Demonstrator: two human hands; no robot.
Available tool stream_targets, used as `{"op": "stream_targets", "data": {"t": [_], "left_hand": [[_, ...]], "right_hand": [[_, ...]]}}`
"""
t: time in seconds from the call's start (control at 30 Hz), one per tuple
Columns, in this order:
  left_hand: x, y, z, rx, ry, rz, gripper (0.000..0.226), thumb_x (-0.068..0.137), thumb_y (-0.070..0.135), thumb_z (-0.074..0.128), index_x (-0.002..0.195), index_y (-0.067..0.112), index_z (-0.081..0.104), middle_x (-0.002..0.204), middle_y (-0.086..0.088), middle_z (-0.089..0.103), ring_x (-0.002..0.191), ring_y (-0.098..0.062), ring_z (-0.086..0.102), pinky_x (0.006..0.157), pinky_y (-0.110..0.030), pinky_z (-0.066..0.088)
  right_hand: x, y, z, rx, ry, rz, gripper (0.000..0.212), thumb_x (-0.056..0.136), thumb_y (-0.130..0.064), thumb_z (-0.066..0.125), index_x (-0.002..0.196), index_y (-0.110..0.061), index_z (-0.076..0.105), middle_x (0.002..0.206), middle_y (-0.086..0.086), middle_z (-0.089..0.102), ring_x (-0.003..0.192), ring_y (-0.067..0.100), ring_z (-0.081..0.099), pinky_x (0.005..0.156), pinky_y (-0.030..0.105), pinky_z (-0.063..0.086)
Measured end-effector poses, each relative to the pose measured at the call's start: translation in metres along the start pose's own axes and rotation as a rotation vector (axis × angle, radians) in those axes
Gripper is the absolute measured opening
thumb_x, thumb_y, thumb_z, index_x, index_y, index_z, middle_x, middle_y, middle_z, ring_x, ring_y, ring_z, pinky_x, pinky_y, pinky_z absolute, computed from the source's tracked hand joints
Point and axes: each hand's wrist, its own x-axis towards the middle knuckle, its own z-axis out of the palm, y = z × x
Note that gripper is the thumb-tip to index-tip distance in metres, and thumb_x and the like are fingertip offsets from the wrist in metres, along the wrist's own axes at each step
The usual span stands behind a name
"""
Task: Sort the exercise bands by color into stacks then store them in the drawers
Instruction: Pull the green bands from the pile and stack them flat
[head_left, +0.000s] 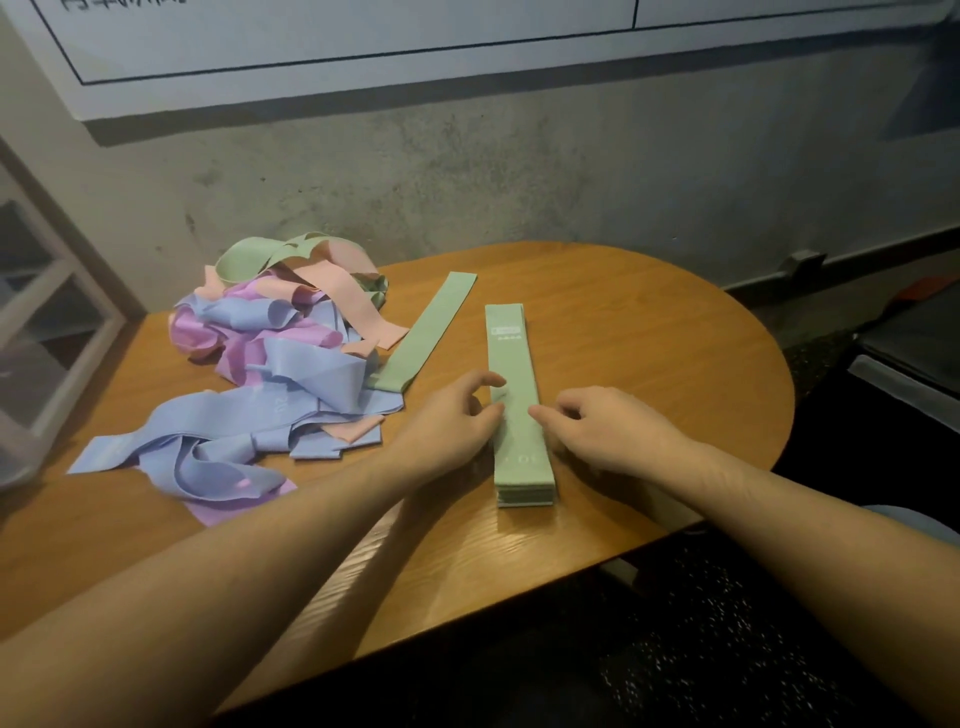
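A neat stack of green bands (515, 364) lies lengthwise near the middle of the round wooden table (649, 322). My left hand (452, 421) touches the stack's left edge with loosely curled fingers. My right hand (602, 426) touches its right edge, fingertips at the side of the stack. A single flat green band (423, 332) lies just left of the stack. Further left sits a tangled pile of blue, purple, pink and green bands (270, 343).
A white-framed cabinet or drawer unit (47, 332) stands at the far left beside the table. A concrete wall runs behind the table. Dark floor and a dark object (904, 364) lie to the right.
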Motion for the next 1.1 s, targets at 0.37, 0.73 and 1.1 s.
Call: {"op": "stream_targets", "data": {"t": [0.37, 0.73, 1.1], "left_hand": [[-0.012, -0.069, -0.063, 0.492, 0.311, 0.273, 0.032, 0.094, 0.042, 0.048, 0.113, 0.028, 0.070, 0.120, 0.007, 0.065, 0.119, -0.015, 0.052, 0.104, -0.037, 0.042], [-0.014, -0.145, -0.084, 0.326, 0.374, 0.266, 0.034, 0.088, 0.039, 0.058, 0.117, 0.024, 0.069, 0.130, 0.005, 0.062, 0.120, -0.006, 0.048, 0.105, -0.031, 0.035], [-0.017, -0.144, -0.082, 0.294, 0.428, 0.290, 0.037, 0.087, 0.048, 0.052, 0.106, 0.023, 0.071, 0.123, 0.007, 0.062, 0.114, -0.013, 0.053, 0.101, -0.033, 0.041]], "right_hand": [[0.013, -0.025, -0.001, 0.205, 0.165, -0.167, 0.019, 0.097, -0.044, 0.058, 0.086, -0.028, 0.059, 0.076, -0.006, 0.064, 0.071, 0.011, 0.058, 0.066, 0.037, 0.050], [0.082, -0.089, 0.030, 0.064, 0.007, -0.310, 0.016, 0.095, -0.034, 0.062, 0.111, -0.033, 0.060, 0.098, -0.015, 0.062, 0.091, 0.007, 0.060, 0.081, 0.030, 0.055], [0.140, -0.121, 0.071, -0.221, 0.062, -0.326, 0.039, 0.098, -0.056, 0.050, 0.117, -0.031, 0.073, 0.118, -0.009, 0.071, 0.105, 0.014, 0.061, 0.085, 0.040, 0.055]]}}
